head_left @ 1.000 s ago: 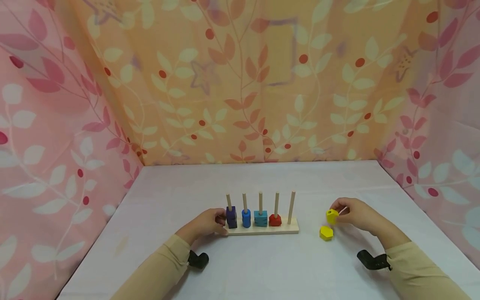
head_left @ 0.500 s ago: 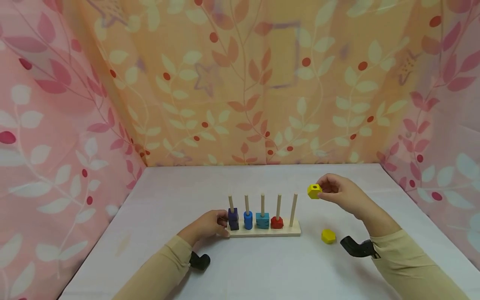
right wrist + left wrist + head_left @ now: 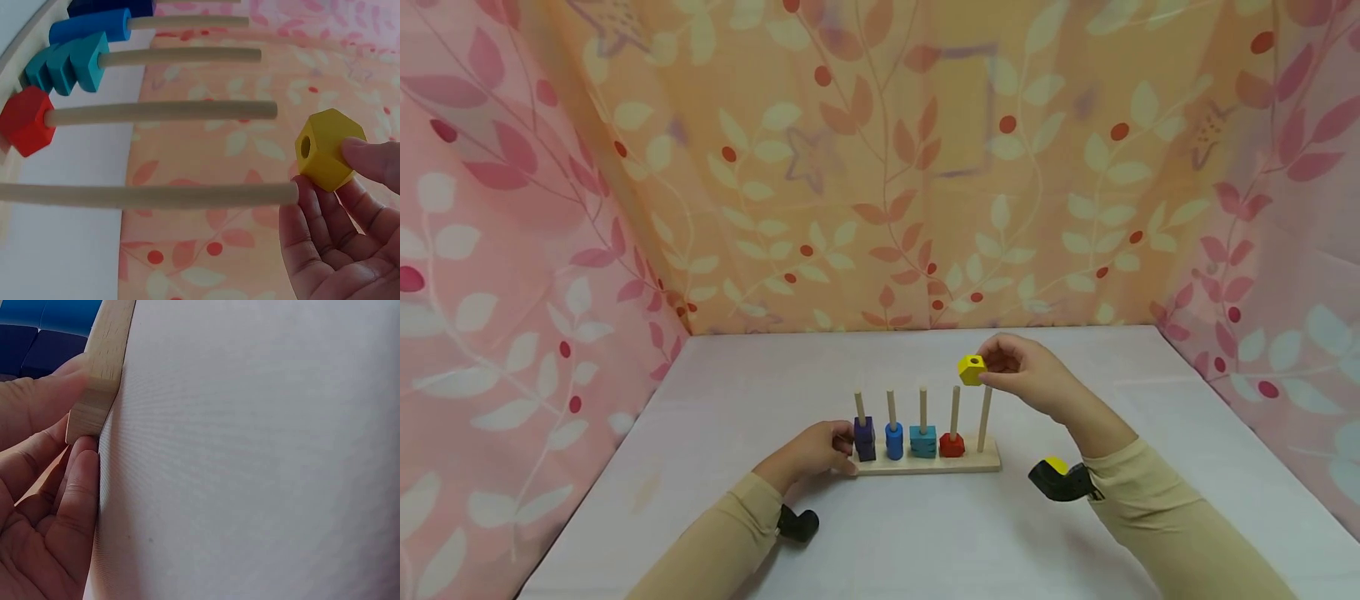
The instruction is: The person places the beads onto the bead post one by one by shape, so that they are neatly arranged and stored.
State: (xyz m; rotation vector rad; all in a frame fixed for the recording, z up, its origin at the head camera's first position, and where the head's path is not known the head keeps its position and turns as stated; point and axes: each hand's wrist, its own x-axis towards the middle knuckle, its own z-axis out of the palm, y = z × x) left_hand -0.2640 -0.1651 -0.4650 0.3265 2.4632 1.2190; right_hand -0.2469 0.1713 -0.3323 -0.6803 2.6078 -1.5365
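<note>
My right hand (image 3: pixel 1026 375) pinches a yellow hexagonal wooden block (image 3: pixel 972 370) with a hole through it. In the right wrist view the yellow block (image 3: pixel 327 150) is close to the tips of the bare peg (image 3: pixel 187 195) and the red block's peg, apart from both. My left hand (image 3: pixel 812 450) grips the left end of the wooden peg board (image 3: pixel 925 468); the left wrist view shows thumb and fingers around the board's end (image 3: pixel 103 394). On its pegs sit dark purple (image 3: pixel 865 437), blue (image 3: pixel 893 440), teal (image 3: pixel 922 442) and red (image 3: pixel 952 445) blocks.
A second yellow block (image 3: pixel 1057 464) lies on the table right of the board, mostly hidden by the black wrist camera (image 3: pixel 1060 481). Another black wrist camera (image 3: pixel 797 523) hangs at the left sleeve. Patterned curtains (image 3: pixel 880 208) enclose the white table (image 3: pixel 737 375).
My right hand has lifted the yellow block from beside the second one and carried it left, over the right end of the peg board. My left hand has stayed at the board.
</note>
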